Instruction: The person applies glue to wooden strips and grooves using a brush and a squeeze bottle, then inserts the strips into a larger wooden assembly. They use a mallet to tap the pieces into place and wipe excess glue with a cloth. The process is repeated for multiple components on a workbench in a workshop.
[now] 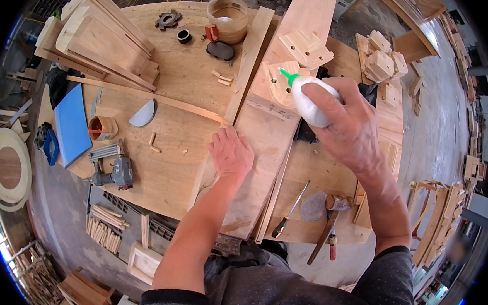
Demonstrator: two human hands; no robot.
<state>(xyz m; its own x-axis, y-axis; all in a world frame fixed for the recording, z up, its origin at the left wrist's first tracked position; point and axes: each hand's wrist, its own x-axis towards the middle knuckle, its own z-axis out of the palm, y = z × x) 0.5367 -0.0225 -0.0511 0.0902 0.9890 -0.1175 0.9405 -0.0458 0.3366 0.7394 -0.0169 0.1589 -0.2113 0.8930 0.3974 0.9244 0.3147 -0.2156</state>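
Observation:
In my right hand (349, 122) is a white squeeze bottle (312, 103) with a green nozzle, gripped from above and tilted. Its nozzle points left, over a small wooden block with drilled holes (276, 79) that lies on a long wooden board (262, 131). Just beyond sits a similar drilled block (306, 47). My left hand (231, 153) rests on the board's left edge with its fingers curled over it; their undersides are hidden. A thin wooden strip (169, 99) ends right by those fingers. Short wooden dowels (223, 79) lie farther off on the workbench (173, 120).
A nail gun (114, 171), a small pot (102, 128) and a blue sheet (73, 125) lie left. Stacked wooden panels (105, 46) and a tub (228, 20) stand behind. To the right are a screwdriver (291, 208), a hammer (337, 203) and piled blocks (381, 63).

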